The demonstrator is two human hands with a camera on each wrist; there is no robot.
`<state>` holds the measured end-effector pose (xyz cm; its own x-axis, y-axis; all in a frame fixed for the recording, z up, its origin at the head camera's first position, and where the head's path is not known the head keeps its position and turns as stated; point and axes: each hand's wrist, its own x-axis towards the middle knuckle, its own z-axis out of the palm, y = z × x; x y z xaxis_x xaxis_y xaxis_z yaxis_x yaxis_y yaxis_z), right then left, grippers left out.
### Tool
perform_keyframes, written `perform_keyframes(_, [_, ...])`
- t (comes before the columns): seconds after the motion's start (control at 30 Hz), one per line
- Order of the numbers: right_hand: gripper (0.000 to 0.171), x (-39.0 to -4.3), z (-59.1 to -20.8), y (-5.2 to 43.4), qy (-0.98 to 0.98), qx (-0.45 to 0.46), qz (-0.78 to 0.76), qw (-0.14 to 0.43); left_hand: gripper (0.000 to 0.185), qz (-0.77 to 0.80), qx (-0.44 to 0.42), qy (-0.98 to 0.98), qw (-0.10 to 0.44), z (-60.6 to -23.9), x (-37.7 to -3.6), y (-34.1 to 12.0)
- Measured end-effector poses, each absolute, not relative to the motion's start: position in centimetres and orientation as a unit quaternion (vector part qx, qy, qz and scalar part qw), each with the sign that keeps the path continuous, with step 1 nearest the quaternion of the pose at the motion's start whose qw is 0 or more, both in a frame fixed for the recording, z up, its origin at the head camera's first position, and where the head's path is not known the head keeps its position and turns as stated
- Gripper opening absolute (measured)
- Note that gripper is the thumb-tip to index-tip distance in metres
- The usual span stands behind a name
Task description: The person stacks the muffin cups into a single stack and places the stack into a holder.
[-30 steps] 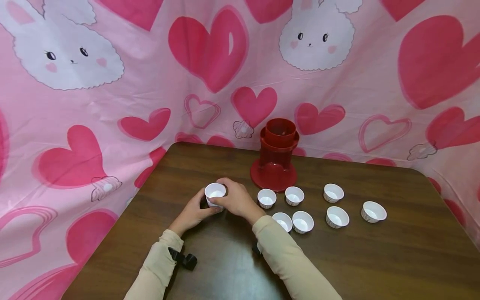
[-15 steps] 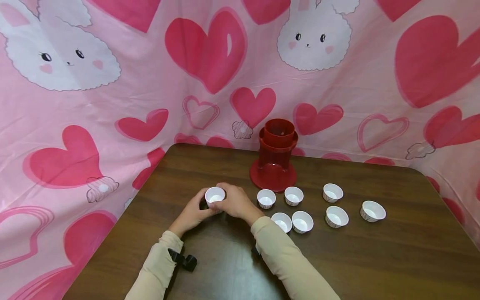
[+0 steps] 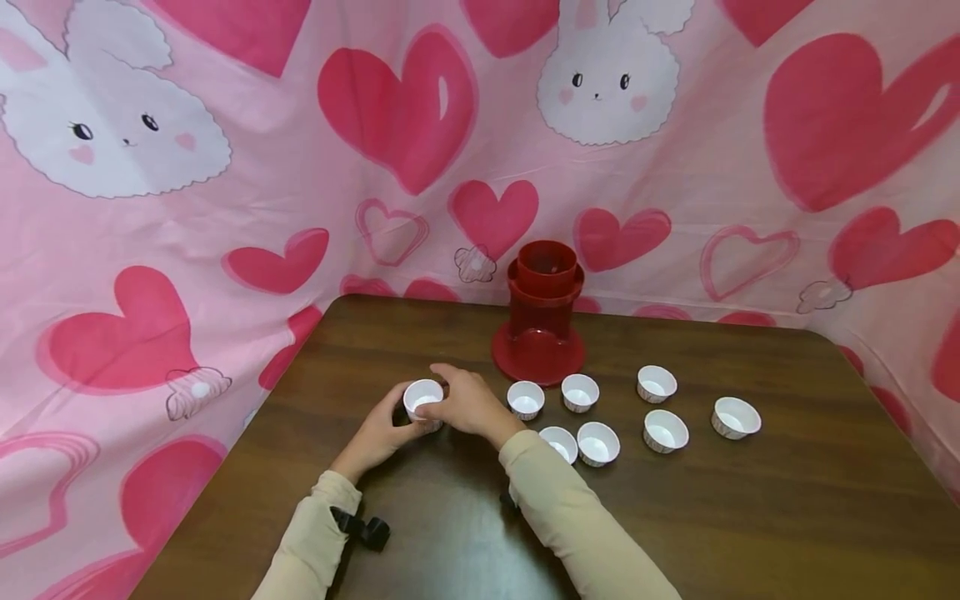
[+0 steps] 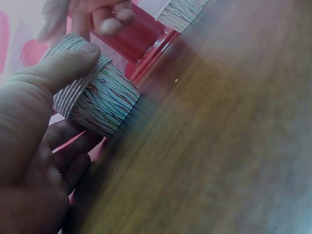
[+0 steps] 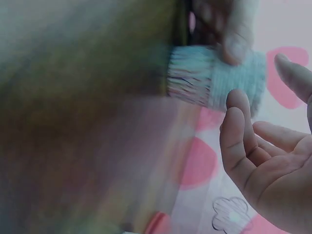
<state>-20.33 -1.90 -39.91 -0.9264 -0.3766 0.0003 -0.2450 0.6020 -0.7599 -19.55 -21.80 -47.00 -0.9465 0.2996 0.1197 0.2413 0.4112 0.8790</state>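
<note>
Pinched between thumb and fingers of the left hand (image 3: 378,432), a stack of small white pleated paper cups with striped sides (image 4: 95,100) sits on the dark brown wooden table (image 3: 750,517), at nine o'clock from the red plastic cup dispenser (image 3: 542,317). Right hand (image 3: 465,404) curls beside the stack's rim, its fingers (image 5: 239,131) loose and apart from it. Seven single white paper cups (image 3: 596,442) lie at three o'clock.

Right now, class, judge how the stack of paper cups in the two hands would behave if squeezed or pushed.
The stack of paper cups has thin pleated walls, so a hard squeeze probably crumples it. It looks light and likely slides on the smooth table. The left hand steadies it.
</note>
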Motion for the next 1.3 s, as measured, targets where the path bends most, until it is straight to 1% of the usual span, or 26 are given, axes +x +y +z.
perform_keyframes(0.17, [0.067,-20.6,-38.6,-0.7,0.878,-0.163,-0.444,0.076,0.066,0.527,0.153,0.835,0.041,-47.0,-19.4,-22.0])
perform_keyframes(0.4, [0.058,-20.6,-36.3,1.3,0.843,-0.142,-0.515,0.068,0.069,0.522,0.152,0.839,0.035,-46.9,-19.3,-22.1])
perform_keyframes(0.8, [0.044,-20.5,-34.1,5.1,0.824,-0.130,-0.551,0.014,0.070,0.518,0.160,0.840,0.028,-47.0,-19.4,-22.2])
perform_keyframes(1.0, [0.040,-20.1,-33.3,7.5,0.822,-0.122,-0.556,0.008,0.068,0.514,0.172,0.840,0.018,-47.1,-19.5,-22.1])
perform_keyframes(1.3, [0.040,-19.3,-32.9,12.5,0.846,-0.118,-0.519,-0.035,0.070,0.521,0.158,0.838,0.030,-47.3,-19.5,-22.0])
